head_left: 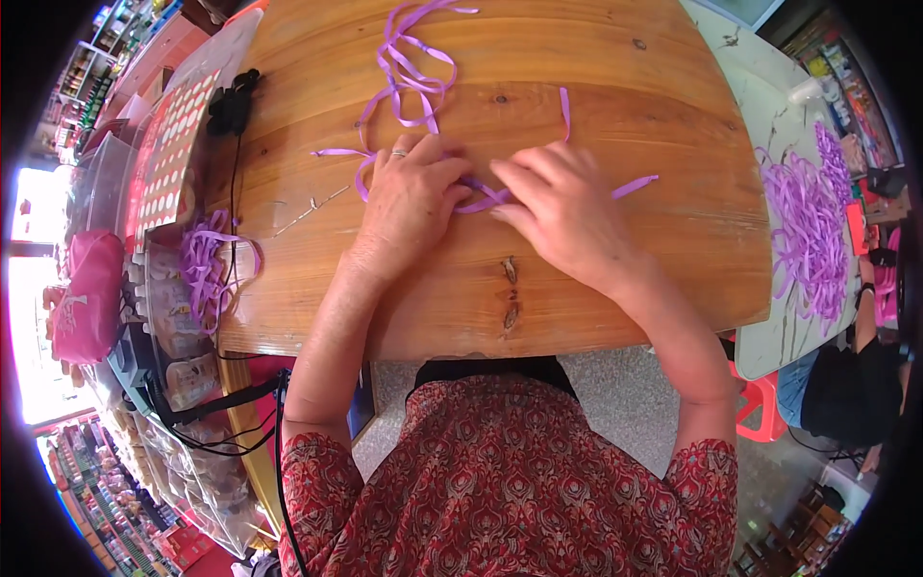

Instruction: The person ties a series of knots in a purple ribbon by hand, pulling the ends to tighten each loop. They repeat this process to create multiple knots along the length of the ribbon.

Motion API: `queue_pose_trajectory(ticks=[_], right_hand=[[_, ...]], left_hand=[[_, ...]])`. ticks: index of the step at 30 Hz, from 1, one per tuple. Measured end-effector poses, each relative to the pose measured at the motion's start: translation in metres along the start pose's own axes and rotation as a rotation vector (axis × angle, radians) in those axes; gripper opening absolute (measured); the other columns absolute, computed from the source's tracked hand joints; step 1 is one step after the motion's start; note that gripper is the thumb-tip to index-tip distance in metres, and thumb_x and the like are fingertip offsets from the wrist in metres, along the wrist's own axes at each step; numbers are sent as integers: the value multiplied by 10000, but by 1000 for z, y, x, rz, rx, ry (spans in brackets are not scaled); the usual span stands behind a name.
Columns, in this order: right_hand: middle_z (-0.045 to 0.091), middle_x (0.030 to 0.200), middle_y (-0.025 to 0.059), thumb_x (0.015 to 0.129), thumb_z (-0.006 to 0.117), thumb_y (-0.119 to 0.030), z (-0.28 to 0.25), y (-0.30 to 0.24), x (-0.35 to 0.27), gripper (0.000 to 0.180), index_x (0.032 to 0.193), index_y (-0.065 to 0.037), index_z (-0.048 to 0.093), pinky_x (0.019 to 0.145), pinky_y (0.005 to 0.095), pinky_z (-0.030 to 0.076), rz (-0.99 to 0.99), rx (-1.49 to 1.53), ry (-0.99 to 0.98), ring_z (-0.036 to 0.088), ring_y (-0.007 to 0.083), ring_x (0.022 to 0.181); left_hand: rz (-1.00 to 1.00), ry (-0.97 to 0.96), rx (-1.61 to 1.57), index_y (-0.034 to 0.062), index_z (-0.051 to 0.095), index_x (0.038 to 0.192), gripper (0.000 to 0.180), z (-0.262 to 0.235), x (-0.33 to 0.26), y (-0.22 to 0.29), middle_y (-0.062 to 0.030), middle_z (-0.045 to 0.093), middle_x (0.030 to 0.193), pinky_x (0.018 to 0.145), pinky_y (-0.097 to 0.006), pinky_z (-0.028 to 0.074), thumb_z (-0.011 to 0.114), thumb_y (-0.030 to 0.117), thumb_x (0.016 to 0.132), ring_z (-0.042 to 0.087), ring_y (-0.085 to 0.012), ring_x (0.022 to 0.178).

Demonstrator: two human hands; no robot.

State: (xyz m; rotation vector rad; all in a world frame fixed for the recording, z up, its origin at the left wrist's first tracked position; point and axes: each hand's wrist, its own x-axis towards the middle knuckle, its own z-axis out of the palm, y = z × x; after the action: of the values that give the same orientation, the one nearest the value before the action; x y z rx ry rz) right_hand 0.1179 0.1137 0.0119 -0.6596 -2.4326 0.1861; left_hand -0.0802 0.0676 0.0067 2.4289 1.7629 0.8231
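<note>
Both hands work on a purple ribbon (pixel 478 203) over the wooden table. My left hand (pixel 409 188), with a ring on one finger, is closed on a crossed part of the ribbon. My right hand (pixel 558 207) pinches it a little further right, and its fingertips are slightly blurred. One ribbon end sticks out right of the right hand, another stands beyond it, and a third lies left of the left hand. More looped purple ribbon (pixel 413 77) trails toward the far edge. Whether the crossing is a knot I cannot tell.
A thin metal rod (pixel 312 209) lies left of my left hand. Purple ribbon heaps rest at the table's left edge (pixel 207 264) and on a pale side table (pixel 808 231) at right. A black cable (pixel 234 183) runs along the left. Another person (pixel 851 385) sits at far right.
</note>
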Motion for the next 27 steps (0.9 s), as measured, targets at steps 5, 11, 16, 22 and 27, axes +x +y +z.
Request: queue_pose_trajectory(ticks=[5,11,16,22,27], right_hand=[[590,885,49,737,708,-159,24,0,12,342,1043,-43,608,727,353,435,-29,34,20,543,229,821],[588,875,53,714,717,-119,18,-6,7,280,968,-39,630,727,358,451,-68,18,96,551,239,813],[588,876,53,706,722,-120,26,-9,5,244,929,-58,646,752,367,451,-37,14,44,553,249,837],[603,875,77,720,708,-84,31,-3,8,200,902,-40,639,764,384,450,-40,20,80,559,277,842],[635,876,89,796,641,30,3,-4,9,127,918,3,616,705,283,484,131,246,212,613,194,775]], left_hand=[[-33,97,-70,56,610,852,123,7,0,7,-58,606,881,820,-427,400,662,106,752,554,-285,900],[-130,94,-310,8,576,953,117,12,-11,9,-133,600,874,746,-381,452,553,7,838,583,-305,849],[-155,382,-292,6,569,943,117,2,-13,13,-154,593,859,682,-359,476,543,-31,835,597,-301,801],[-72,375,-318,8,575,965,179,12,-14,21,-159,586,883,714,-372,479,598,-26,791,593,-312,832],[-21,368,-480,18,593,932,160,17,3,26,-167,587,866,696,-424,470,624,71,784,577,-361,806]])
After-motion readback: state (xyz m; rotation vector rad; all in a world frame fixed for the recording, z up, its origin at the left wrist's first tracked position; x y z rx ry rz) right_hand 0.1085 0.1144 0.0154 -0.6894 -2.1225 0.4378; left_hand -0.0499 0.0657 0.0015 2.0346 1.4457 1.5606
